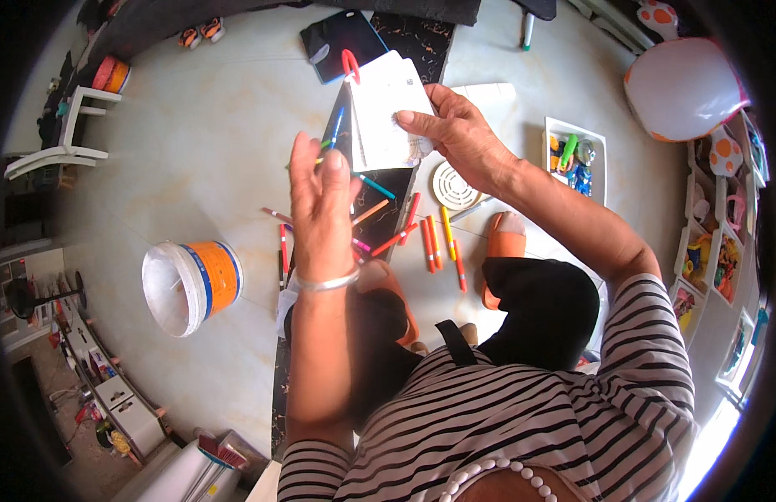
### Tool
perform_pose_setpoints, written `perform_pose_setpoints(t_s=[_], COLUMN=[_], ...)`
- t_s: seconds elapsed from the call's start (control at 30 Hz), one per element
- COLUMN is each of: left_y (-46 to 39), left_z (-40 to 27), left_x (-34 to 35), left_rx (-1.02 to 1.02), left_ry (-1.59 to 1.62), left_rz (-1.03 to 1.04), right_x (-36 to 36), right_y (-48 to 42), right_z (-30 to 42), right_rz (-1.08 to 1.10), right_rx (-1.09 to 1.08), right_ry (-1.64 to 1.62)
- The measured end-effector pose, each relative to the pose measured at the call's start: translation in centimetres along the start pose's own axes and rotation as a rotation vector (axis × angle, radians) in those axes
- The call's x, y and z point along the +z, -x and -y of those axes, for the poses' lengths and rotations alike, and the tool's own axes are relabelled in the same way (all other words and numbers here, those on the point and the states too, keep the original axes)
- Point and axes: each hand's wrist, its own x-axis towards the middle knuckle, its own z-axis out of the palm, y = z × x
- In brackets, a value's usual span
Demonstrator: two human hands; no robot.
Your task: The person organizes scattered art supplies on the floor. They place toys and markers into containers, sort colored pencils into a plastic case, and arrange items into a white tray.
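My right hand (472,141) pinches a stack of white cards (388,110), thumb on the top face and fingers behind. A red loop (350,63) binds the stack at its upper left corner. Some faint print shows on the top card. To the left of the cards my left hand (322,194) is raised with its fingers apart and nothing in it. Below both hands, several felt-tip markers lie scattered on the floor, among them a yellow marker (448,233), a teal marker (376,186) and a red marker (460,267). My left hand hides some of them.
An orange and white plastic bucket (223,276) lies on its side at left. A round slotted cover (455,186) sits near my right foot. Ahead is a dark tablet (341,44). A white bin (604,163) of toys stands at right, before toy shelves (689,251).
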Motion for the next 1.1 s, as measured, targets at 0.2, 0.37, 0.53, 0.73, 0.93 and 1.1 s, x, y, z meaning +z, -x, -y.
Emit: perform_pose_setpoints(t_s=[0.2, 0.37, 0.53, 0.73, 0.93, 1.1], left_y=[2.4, 3.9, 4.9, 5.0, 4.6, 4.5], left_z=[-0.6, -1.3, -1.3, -1.2, -1.4, -1.4], left_x=[1.8, 2.1, 1.9, 0.8, 1.2, 1.3], left_rx=[0.248, 0.425, 0.564, 0.568, 0.611, 0.592], left_ry=[0.319, 0.269, 0.181, 0.146, 0.125, 0.19], left_rz=[0.122, 0.037, -0.027, -0.013, -0.052, 0.028], right_x=[5.1, 8.9, 9.9, 9.8, 9.2, 8.6], right_y=[6.2, 9.1, 10.2, 9.4, 8.5, 8.8], right_z=[4.1, 4.9, 5.1, 3.7, 3.8, 3.9], right_rz=[0.021, 0.032, 0.052, 0.093, 0.107, 0.097], right_rx=[-0.122, -0.192, -0.231, -0.226, -0.21, -0.214], right_ry=[0.096, 0.079, 0.042, -0.043, -0.066, -0.079])
